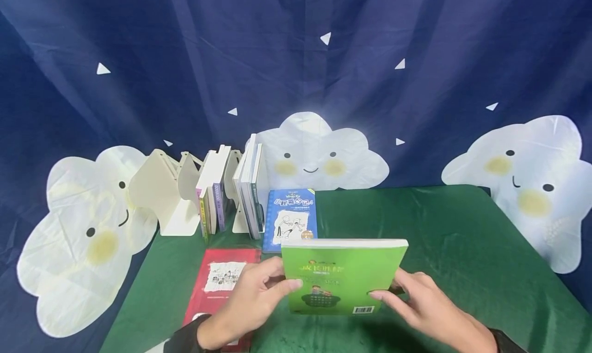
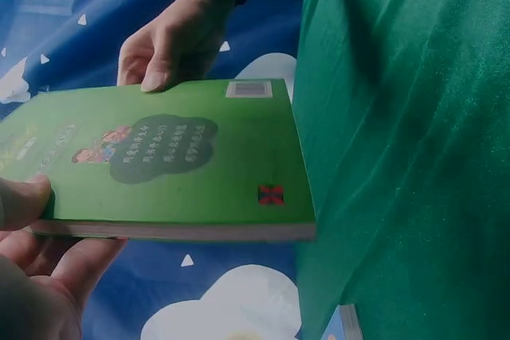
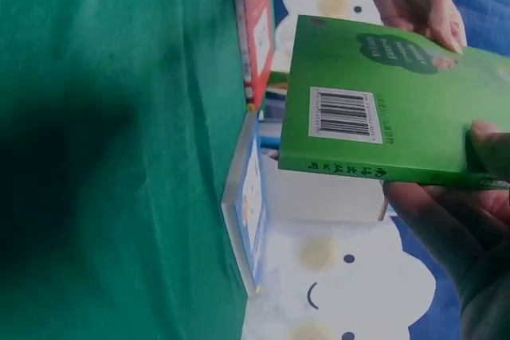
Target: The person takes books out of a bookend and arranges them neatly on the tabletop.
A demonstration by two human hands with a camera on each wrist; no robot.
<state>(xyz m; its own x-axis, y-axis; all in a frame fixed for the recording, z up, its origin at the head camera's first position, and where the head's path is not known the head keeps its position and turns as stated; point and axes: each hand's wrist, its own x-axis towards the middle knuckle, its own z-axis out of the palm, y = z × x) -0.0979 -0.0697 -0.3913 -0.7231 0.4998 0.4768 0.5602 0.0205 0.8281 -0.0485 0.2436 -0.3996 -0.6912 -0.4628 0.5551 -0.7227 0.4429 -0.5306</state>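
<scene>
dark blue cloth (image 1: pixel 277 60) hangs behind the bench (image 1: pixel 384 214), printed with small white triangles and smiling white clouds (image 1: pixel 319 160); green fabric covers the bench top. at the back left stands a cream bookend rack (image 1: pixel 154 183), its panels upright. one group of books (image 1: pixel 214 173) stands upright in it, purple and yellow spines among them, and a second group (image 1: pixel 247 188) leans slightly just to the right.

beside that second group a blue book (image 1: pixel 290 214) lies flat, front cover up, with two line-drawn figures on a white patch. nearer the person a red book (image 1: pixel 210 286) lies on the bench, partly hidden by the left hand (image 1: pixel 256 296) and forearm.

a green book (image 1: pixel 339 281) is held up above the bench, tilted, its back cover towards the person and the barcode (image 1: pixel 363 310) at the lower right. the left hand's grip pinches the page-edge side, thumb on the back cover and fingers beneath. the right hand's (image 1: pixel 427 304) grip pinches the spine side the same way, thumb on the cover. dark sleeves (image 1: pixel 187 337) end at both wrists.
</scene>
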